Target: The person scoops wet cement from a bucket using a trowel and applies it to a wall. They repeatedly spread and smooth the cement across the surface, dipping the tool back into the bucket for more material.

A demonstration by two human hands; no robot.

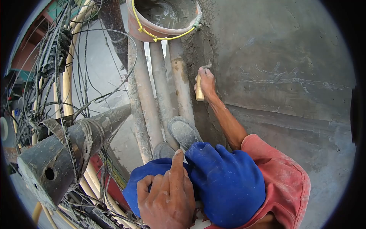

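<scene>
My right hand [207, 81] is closed around the wooden handle of a trowel [199, 91]. The trowel's metal neck bends up toward a strip of wet mortar [200, 45] along the wall, and its blade is hard to make out against the grey. My left hand [167, 200] is held in front of my blue-trousered knees, index finger stretched out and the other fingers loosely bent, with nothing visible in it. Ahead of my feet stands a bucket [146, 32] with a yellow cord handle, holding wet grey mortar.
My shoes [183, 131] rest on several mortar-caked poles [162, 76] laid side by side. A plastered wall [282, 49] rises at right. To the left are a thick metal pipe [80, 149], tangled black cables [57, 53] and bamboo poles [68, 87].
</scene>
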